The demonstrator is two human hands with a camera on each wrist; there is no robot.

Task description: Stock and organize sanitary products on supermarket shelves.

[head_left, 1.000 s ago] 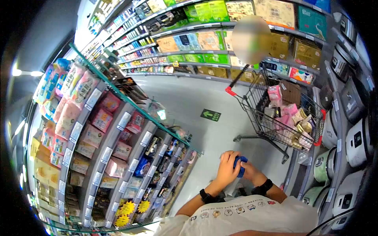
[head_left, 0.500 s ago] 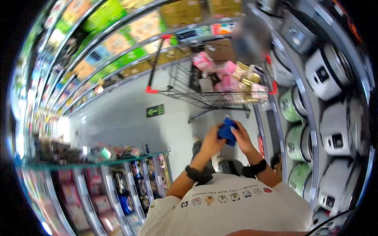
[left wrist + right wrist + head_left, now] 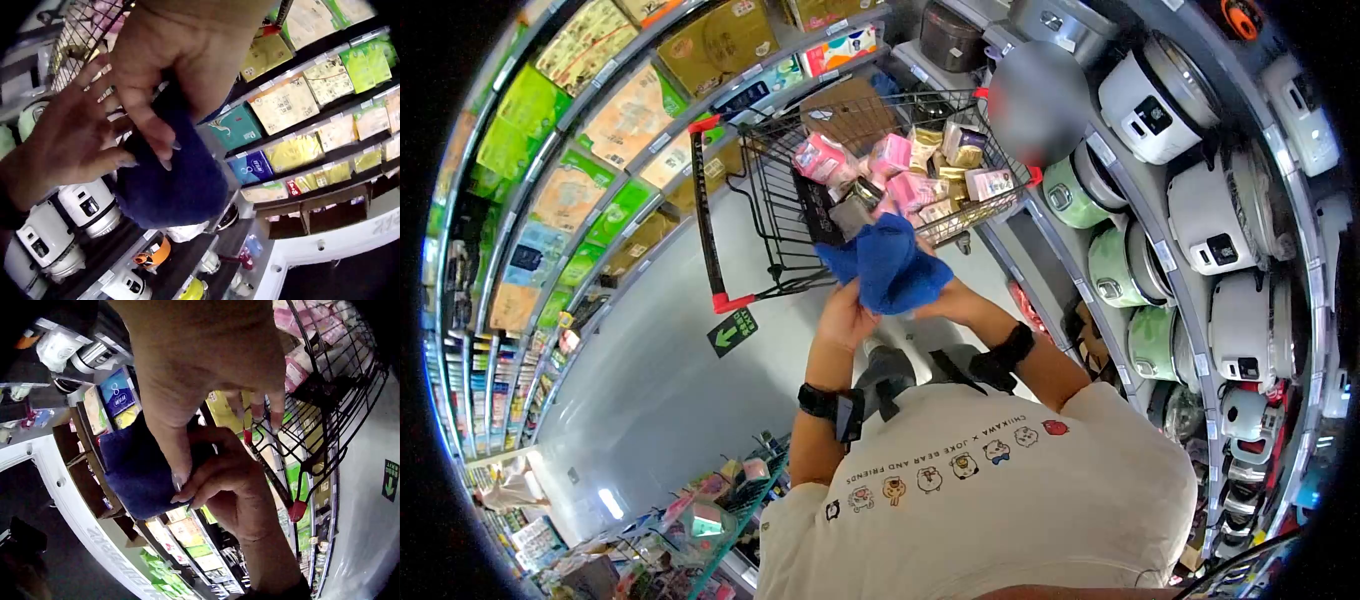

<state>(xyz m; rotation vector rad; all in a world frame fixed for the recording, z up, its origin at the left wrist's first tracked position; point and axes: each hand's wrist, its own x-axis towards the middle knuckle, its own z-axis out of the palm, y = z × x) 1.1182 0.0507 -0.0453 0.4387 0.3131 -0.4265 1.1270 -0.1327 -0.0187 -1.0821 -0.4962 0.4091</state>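
Note:
A blue cloth [image 3: 900, 265] hangs bunched with flared edges in front of the body, overlapping the cart's near side in the head view. My left hand [image 3: 847, 318] pinches it between thumb and fingers, clearest in the left wrist view, where the cloth [image 3: 175, 178] hangs below the fingertips. My right hand [image 3: 950, 300] is partly hidden behind the cloth in the head view. Seen from the left wrist, the right hand [image 3: 69, 144] has spread fingers, and its thumb tip lies at the cloth's edge. The right thumb [image 3: 178, 465] lies along the cloth in the right wrist view.
A wire shopping cart [image 3: 780, 230] with red corners stands just ahead, holding pink packs [image 3: 825, 160], gold packs and a brown box [image 3: 840, 110]. Rice cookers [image 3: 1145, 110] fill the right shelves. Tissue packs [image 3: 620, 115] line the left shelves. A green floor sign [image 3: 732, 332] lies near the cart.
My view has turned right, toward the cart and rice cookers. The blue cloth has gone from a compact bundle to a wider, opened shape, and the hands have moved up to the cart.

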